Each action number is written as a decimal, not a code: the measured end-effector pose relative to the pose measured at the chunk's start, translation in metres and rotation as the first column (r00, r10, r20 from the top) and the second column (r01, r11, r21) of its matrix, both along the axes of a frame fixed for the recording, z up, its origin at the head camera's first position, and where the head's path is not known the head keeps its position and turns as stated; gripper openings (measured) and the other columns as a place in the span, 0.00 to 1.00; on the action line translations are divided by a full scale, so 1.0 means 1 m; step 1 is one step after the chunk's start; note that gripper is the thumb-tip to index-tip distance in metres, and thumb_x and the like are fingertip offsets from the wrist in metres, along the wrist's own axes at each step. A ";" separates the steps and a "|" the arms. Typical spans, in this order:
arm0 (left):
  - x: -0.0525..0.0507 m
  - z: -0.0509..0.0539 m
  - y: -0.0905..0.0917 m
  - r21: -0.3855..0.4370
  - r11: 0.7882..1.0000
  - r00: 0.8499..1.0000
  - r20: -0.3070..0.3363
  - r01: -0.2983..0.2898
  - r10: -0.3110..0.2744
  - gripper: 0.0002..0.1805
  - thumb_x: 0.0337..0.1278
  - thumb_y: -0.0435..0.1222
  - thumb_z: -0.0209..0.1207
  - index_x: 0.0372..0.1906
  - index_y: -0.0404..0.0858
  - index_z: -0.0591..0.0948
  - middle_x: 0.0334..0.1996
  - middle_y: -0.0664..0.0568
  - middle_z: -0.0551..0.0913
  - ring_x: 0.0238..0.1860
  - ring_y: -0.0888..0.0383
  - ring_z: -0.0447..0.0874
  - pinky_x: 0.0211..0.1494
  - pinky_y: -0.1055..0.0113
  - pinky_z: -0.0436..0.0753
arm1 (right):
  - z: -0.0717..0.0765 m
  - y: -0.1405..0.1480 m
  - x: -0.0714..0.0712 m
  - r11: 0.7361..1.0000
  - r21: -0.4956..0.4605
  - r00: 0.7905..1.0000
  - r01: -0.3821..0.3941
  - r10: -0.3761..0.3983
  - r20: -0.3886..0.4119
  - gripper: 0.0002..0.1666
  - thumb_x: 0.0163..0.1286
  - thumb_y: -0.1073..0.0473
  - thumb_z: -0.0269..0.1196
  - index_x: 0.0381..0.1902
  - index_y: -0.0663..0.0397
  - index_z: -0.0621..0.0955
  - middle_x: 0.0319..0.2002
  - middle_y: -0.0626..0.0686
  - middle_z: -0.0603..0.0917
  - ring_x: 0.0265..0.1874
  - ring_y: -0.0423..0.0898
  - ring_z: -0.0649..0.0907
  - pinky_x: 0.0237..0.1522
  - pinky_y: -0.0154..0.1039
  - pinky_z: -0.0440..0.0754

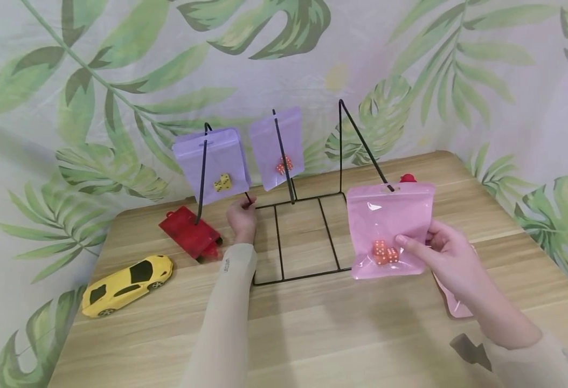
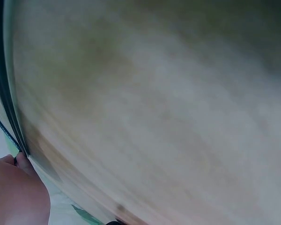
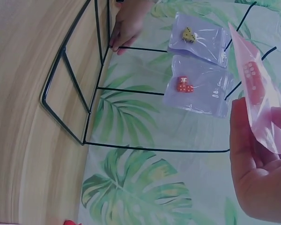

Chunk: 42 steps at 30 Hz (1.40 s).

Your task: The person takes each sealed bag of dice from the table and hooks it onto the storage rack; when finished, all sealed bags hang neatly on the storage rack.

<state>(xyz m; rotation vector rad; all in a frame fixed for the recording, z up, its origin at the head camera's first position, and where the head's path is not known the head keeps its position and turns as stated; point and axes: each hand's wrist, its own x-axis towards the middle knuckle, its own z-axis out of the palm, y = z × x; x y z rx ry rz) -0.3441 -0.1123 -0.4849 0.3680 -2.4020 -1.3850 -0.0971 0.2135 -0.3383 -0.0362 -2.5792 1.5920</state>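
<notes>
Head view, right of centre: the right hand [image 1: 454, 261] pinches a pink pouch [image 1: 386, 213] of orange dice [image 1: 386, 255]; centre-left, the left hand [image 1: 242, 220] pinches a black rack [image 1: 279, 242]. Left wrist, lower left: fingertips [image 2: 25, 164] touching it. Right wrist, upper right: purple pouches [image 3: 196, 101] hold yellow dice [image 3: 188, 34], red dice [image 3: 183, 85]

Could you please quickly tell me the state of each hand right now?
Left hand: closed, gripping the black wire rack near its back left corner.
Right hand: closed, pinching the pink bag with orange dice inside.
</notes>
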 end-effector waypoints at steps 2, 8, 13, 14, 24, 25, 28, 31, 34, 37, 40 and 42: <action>0.001 0.000 0.000 0.003 1.000 1.000 0.001 0.001 -0.001 0.12 0.56 0.21 0.57 0.39 0.31 0.88 0.41 0.39 0.89 0.47 0.46 0.86 0.55 0.58 0.82 | 0.000 0.000 -0.003 1.000 0.001 1.000 -0.006 0.006 0.007 0.14 0.69 0.56 0.64 0.48 0.57 0.79 0.30 0.34 0.85 0.29 0.34 0.82 0.31 0.30 0.79; 0.001 0.000 -0.001 0.023 1.000 0.999 0.028 0.015 -0.016 0.12 0.58 0.22 0.56 0.41 0.33 0.88 0.42 0.40 0.89 0.47 0.47 0.85 0.55 0.58 0.81 | 0.000 0.000 -0.017 0.998 -0.043 0.999 -0.037 0.039 0.027 0.12 0.70 0.54 0.63 0.46 0.53 0.78 0.31 0.34 0.85 0.30 0.34 0.82 0.33 0.29 0.80; -0.002 -0.002 -0.002 0.019 1.000 0.999 0.033 0.015 -0.016 0.13 0.58 0.22 0.56 0.41 0.34 0.88 0.42 0.40 0.89 0.48 0.47 0.85 0.56 0.58 0.81 | -0.001 0.002 -0.037 0.992 -0.102 0.997 -0.073 0.074 0.008 0.05 0.71 0.57 0.62 0.41 0.50 0.78 0.28 0.34 0.84 0.28 0.32 0.81 0.30 0.29 0.79; -0.002 -0.002 -0.002 0.013 1.000 1.000 0.028 0.014 -0.014 0.13 0.57 0.22 0.56 0.40 0.33 0.88 0.42 0.40 0.89 0.47 0.47 0.86 0.56 0.59 0.82 | -0.001 0.002 -0.041 0.990 -0.117 0.997 -0.081 0.082 -0.002 0.04 0.71 0.58 0.61 0.41 0.49 0.78 0.28 0.34 0.84 0.28 0.32 0.81 0.31 0.28 0.79; 0.000 -0.001 -0.002 0.017 1.000 0.999 0.037 0.018 -0.019 0.12 0.58 0.23 0.57 0.41 0.34 0.88 0.43 0.40 0.89 0.48 0.47 0.85 0.56 0.58 0.81 | 0.006 -0.002 -0.083 0.987 -0.138 0.995 -0.088 0.093 0.031 0.09 0.71 0.57 0.60 0.41 0.57 0.75 0.24 0.33 0.82 0.25 0.31 0.80 0.27 0.28 0.78; 0.000 0.000 -0.002 0.018 1.000 0.999 0.044 0.019 -0.020 0.12 0.59 0.23 0.57 0.41 0.34 0.88 0.43 0.41 0.89 0.49 0.47 0.85 0.56 0.58 0.81 | 0.006 -0.002 -0.088 0.987 -0.137 0.995 -0.083 0.089 0.037 0.10 0.72 0.56 0.60 0.42 0.58 0.75 0.24 0.33 0.82 0.24 0.30 0.80 0.27 0.27 0.78; 0.001 0.001 -0.001 0.019 1.000 0.998 0.058 0.014 -0.015 0.12 0.60 0.23 0.57 0.42 0.34 0.88 0.44 0.41 0.89 0.49 0.47 0.85 0.57 0.58 0.81 | 0.008 -0.003 -0.103 0.987 -0.142 0.997 -0.074 0.079 0.027 0.11 0.72 0.56 0.60 0.42 0.58 0.74 0.23 0.32 0.82 0.24 0.29 0.80 0.26 0.26 0.77; 0.001 0.001 0.001 0.013 1.000 0.999 0.050 0.005 -0.006 0.12 0.59 0.23 0.57 0.41 0.33 0.88 0.43 0.40 0.89 0.48 0.47 0.86 0.56 0.59 0.82 | 0.011 -0.001 -0.119 0.985 -0.154 0.997 -0.075 0.072 -0.025 0.09 0.72 0.59 0.59 0.39 0.61 0.74 0.22 0.32 0.82 0.23 0.29 0.80 0.26 0.24 0.78; 0.002 0.002 0.002 0.009 1.000 1.000 0.031 -0.006 0.006 0.12 0.58 0.22 0.57 0.40 0.32 0.88 0.42 0.39 0.89 0.47 0.47 0.86 0.55 0.58 0.82 | 0.014 0.000 -0.136 0.987 -0.148 0.997 -0.059 0.051 -0.061 0.08 0.70 0.61 0.58 0.38 0.63 0.75 0.21 0.33 0.81 0.22 0.29 0.79 0.26 0.24 0.77; 0.003 0.003 0.002 0.006 1.000 1.000 0.021 -0.019 0.018 0.12 0.57 0.22 0.57 0.39 0.32 0.88 0.41 0.39 0.89 0.46 0.46 0.86 0.54 0.58 0.82 | 0.016 -0.001 -0.152 0.990 -0.133 0.998 -0.040 0.034 -0.044 0.10 0.70 0.60 0.58 0.40 0.63 0.75 0.22 0.34 0.81 0.23 0.29 0.80 0.27 0.24 0.77; 0.004 0.004 0.001 -0.004 1.000 1.000 0.016 -0.017 0.017 0.12 0.57 0.22 0.56 0.39 0.32 0.88 0.41 0.39 0.89 0.45 0.46 0.86 0.53 0.58 0.82 | 0.017 -0.003 -0.165 0.991 -0.131 0.999 -0.029 0.025 -0.027 0.12 0.70 0.58 0.59 0.43 0.64 0.76 0.23 0.35 0.81 0.24 0.30 0.80 0.28 0.25 0.77; 0.004 0.004 0.001 -0.008 1.000 1.000 0.016 -0.010 0.010 0.12 0.57 0.22 0.57 0.39 0.32 0.88 0.41 0.39 0.89 0.45 0.46 0.86 0.53 0.57 0.82 | 0.017 -0.004 -0.171 0.988 -0.152 1.000 -0.027 0.024 -0.020 0.12 0.70 0.58 0.59 0.43 0.63 0.76 0.23 0.36 0.80 0.24 0.31 0.80 0.29 0.25 0.78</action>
